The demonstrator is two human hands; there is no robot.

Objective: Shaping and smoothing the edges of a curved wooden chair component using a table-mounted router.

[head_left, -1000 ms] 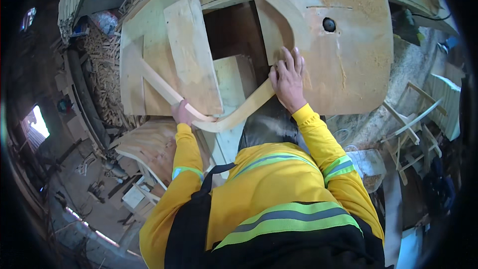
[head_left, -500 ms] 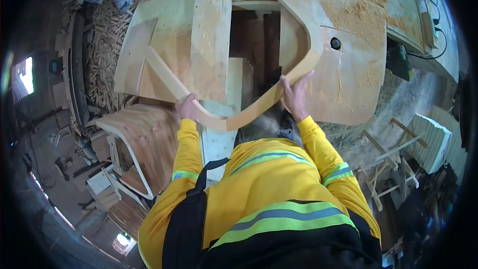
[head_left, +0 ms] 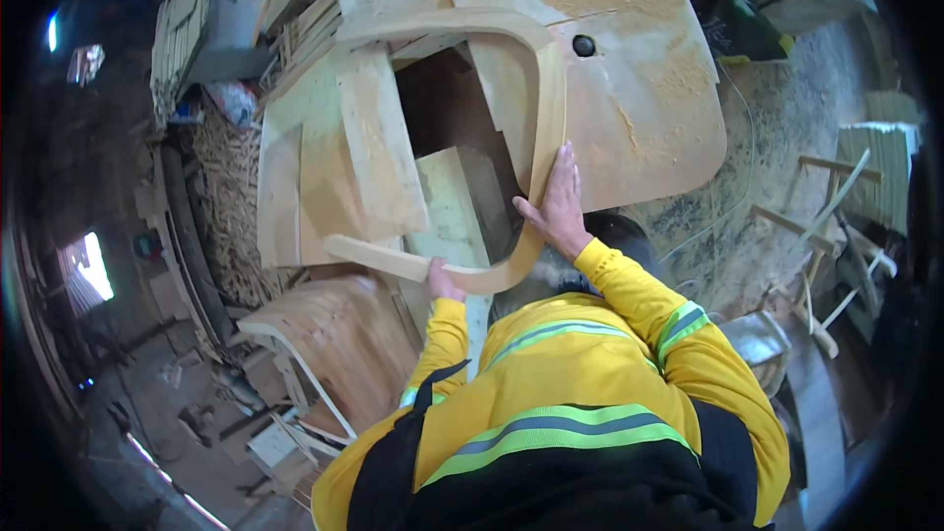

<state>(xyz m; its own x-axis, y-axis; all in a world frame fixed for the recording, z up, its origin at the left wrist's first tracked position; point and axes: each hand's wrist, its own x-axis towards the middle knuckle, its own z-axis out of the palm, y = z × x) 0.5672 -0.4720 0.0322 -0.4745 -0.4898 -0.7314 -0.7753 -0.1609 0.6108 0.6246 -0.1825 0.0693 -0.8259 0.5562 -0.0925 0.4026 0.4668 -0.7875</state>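
Observation:
A bent wooden frame (head_left: 551, 103), pale and open at its left side, curves over the workbench panels in front of me. My left hand (head_left: 445, 281) is closed round its near stretch, left of the near corner. My right hand (head_left: 560, 208) is on its right side, thumb laid across the wood and straightened fingers along the outer edge. Inside the curve are a dark opening (head_left: 447, 103) and a long pale board (head_left: 382, 138). To the right of the frame lies a rounded plywood panel (head_left: 644, 123) dusted with sawdust, with a round black knob (head_left: 584, 45).
Stacked bent plywood shells (head_left: 339, 344) stand at the near left. Past the bench's left edge lies a heap of wood offcuts (head_left: 231, 182). On the right are a thin cable (head_left: 742, 167), a wooden trestle (head_left: 826, 226) and a stack of pale sheets (head_left: 878, 172).
The frame has swung round, its free left end coming toward me. My right hand has shifted from the near right bend to the right side; my left hand still grips the near stretch.

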